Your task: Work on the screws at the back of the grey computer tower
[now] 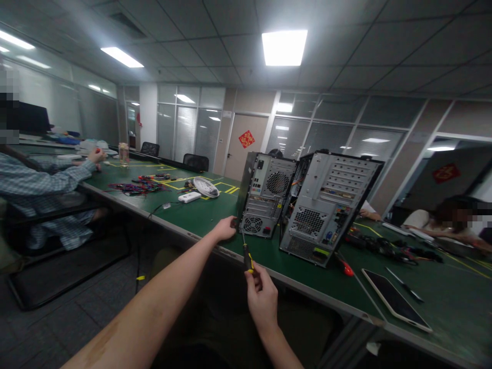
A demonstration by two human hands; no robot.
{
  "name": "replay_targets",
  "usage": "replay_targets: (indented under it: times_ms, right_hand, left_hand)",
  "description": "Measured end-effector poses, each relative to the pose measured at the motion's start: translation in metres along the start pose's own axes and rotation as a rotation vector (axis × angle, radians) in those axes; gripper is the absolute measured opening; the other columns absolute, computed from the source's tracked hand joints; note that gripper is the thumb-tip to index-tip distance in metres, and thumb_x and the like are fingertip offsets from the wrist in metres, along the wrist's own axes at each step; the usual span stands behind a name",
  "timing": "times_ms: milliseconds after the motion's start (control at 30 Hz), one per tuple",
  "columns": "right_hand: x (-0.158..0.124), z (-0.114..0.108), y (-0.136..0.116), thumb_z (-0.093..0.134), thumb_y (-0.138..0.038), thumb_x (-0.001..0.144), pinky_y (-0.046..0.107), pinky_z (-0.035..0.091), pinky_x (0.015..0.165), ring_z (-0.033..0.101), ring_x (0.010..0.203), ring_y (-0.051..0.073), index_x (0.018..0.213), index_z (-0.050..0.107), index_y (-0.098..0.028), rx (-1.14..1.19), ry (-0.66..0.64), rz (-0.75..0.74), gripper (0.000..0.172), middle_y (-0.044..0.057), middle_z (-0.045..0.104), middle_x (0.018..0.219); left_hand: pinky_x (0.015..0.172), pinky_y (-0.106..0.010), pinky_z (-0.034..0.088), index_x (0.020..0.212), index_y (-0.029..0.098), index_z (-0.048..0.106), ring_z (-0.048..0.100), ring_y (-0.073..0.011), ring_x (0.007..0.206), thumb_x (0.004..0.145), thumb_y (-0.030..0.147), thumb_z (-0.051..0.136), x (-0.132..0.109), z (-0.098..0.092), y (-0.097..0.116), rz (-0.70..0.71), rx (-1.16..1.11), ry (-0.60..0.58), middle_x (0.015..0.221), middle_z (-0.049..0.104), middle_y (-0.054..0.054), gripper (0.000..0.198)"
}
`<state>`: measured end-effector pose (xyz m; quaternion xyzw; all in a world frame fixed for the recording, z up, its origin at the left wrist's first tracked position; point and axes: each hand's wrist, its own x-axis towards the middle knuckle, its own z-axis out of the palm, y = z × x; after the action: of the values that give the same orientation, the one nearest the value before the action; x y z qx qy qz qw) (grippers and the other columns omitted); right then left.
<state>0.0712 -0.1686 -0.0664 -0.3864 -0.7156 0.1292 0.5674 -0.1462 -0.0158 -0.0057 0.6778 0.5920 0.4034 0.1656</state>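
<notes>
My right hand (263, 294) is closed around the black and yellow handle of a screwdriver (248, 259). Its thin metal shaft points up to the lower left corner of a computer tower (265, 192), whose back panel faces me. At that same corner is my left hand (225, 229), its fingers bent around something small and dark that I cannot make out. Whether the screwdriver's tip touches a screw is too small to tell. Just right of this tower stands a second, larger computer tower (323, 210) with its back also turned to me.
On the green table (215, 225) lie a power strip (189, 197), a white oval mesh cover (206, 187) and tangled wires (140, 185). To the right are a tablet (395, 300), a pen (404, 285), a red-tipped tool (347, 268) and black cables (392, 246). People sit at both sides.
</notes>
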Motion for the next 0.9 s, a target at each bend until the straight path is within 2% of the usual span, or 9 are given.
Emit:
replay_targets:
  times_ms: [67,167,333,367,533,667,800,833,900]
  right_hand:
    - [-0.0006,0.001,0.0021,0.059,-0.038,0.097,0.023,0.048,0.055,0.056,0.059,0.012,0.118,0.07,-0.015,0.002,0.011,0.028,0.033,0.006,0.07,0.086]
    - [-0.0005,-0.0001,0.0018,0.057,-0.037,0.098,0.023,0.047,0.053,0.057,0.06,0.012,0.122,0.069,-0.016,0.018,0.004,0.009,0.035,0.008,0.071,0.092]
    - [0.0003,-0.003,-0.004,0.053,-0.029,0.1,0.028,0.053,0.077,0.065,0.085,0.018,0.127,0.068,-0.02,0.022,-0.036,-0.095,0.032,0.009,0.07,0.102]
    - [0.0002,-0.0027,-0.0043,0.053,-0.03,0.1,0.028,0.053,0.075,0.065,0.083,0.017,0.126,0.069,-0.02,0.022,-0.032,-0.084,0.032,0.009,0.07,0.101]
    - [-0.0008,0.0014,0.0001,0.063,-0.039,0.094,0.021,0.043,0.048,0.052,0.055,0.01,0.114,0.072,-0.016,0.034,0.027,0.044,0.032,0.005,0.069,0.085]
    - [-0.0001,-0.0002,0.0002,0.06,-0.038,0.096,0.022,0.045,0.051,0.055,0.057,0.011,0.117,0.072,-0.017,0.032,0.011,0.017,0.032,0.006,0.07,0.088]
    - [0.0008,-0.0039,-0.0043,0.056,-0.032,0.099,0.028,0.053,0.075,0.066,0.083,0.018,0.123,0.071,-0.02,0.022,-0.012,-0.081,0.031,0.009,0.069,0.098]
    - [0.0007,-0.0039,-0.0046,0.056,-0.032,0.099,0.028,0.053,0.075,0.065,0.083,0.017,0.123,0.071,-0.02,0.019,-0.011,-0.081,0.031,0.009,0.069,0.098]
    - [0.0001,-0.0027,-0.0031,0.058,-0.033,0.098,0.025,0.051,0.066,0.061,0.07,0.014,0.121,0.071,-0.019,0.012,-0.01,-0.042,0.03,0.006,0.068,0.093]
  left_hand:
    - [0.091,-0.026,0.053,0.134,0.012,0.059,0.07,-0.0202,0.099,0.073,0.007,0.062,-0.0003,-0.0008,0.0006,-0.004,-0.005,0.007,0.113,0.073,-0.011,0.061]
    - [0.091,-0.026,0.052,0.134,0.013,0.059,0.07,-0.0198,0.099,0.074,0.008,0.062,-0.0008,-0.0019,0.0015,-0.018,-0.006,0.009,0.113,0.074,-0.01,0.061]
    - [0.091,-0.026,0.052,0.135,0.012,0.058,0.07,-0.0202,0.1,0.076,0.009,0.062,-0.0019,-0.0032,0.0038,-0.035,0.009,0.011,0.113,0.074,-0.011,0.06]
    - [0.091,-0.026,0.052,0.135,0.011,0.058,0.07,-0.0203,0.099,0.076,0.009,0.062,-0.002,-0.0033,0.0042,-0.034,0.01,0.01,0.114,0.074,-0.011,0.059]
    - [0.089,-0.025,0.052,0.135,0.012,0.058,0.07,-0.0196,0.099,0.076,0.008,0.061,-0.0008,-0.0025,0.0041,-0.051,0.01,0.003,0.114,0.074,-0.011,0.059]
    - [0.09,-0.025,0.052,0.136,0.013,0.057,0.07,-0.0198,0.1,0.076,0.008,0.061,0.0007,-0.0015,0.0022,-0.055,0.005,0.0,0.114,0.074,-0.01,0.061]
    - [0.09,-0.025,0.052,0.136,0.013,0.057,0.07,-0.0198,0.1,0.076,0.009,0.062,0.0001,-0.0015,0.0022,-0.057,-0.001,0.004,0.115,0.073,-0.01,0.06]
    - [0.09,-0.025,0.052,0.136,0.012,0.057,0.07,-0.0197,0.1,0.076,0.009,0.062,-0.0001,-0.0016,0.0024,-0.058,-0.002,0.006,0.115,0.073,-0.011,0.06]
    - [0.089,-0.025,0.052,0.136,0.012,0.058,0.07,-0.0196,0.099,0.076,0.009,0.062,-0.0005,-0.0018,0.0028,-0.056,0.001,0.009,0.114,0.074,-0.011,0.06]
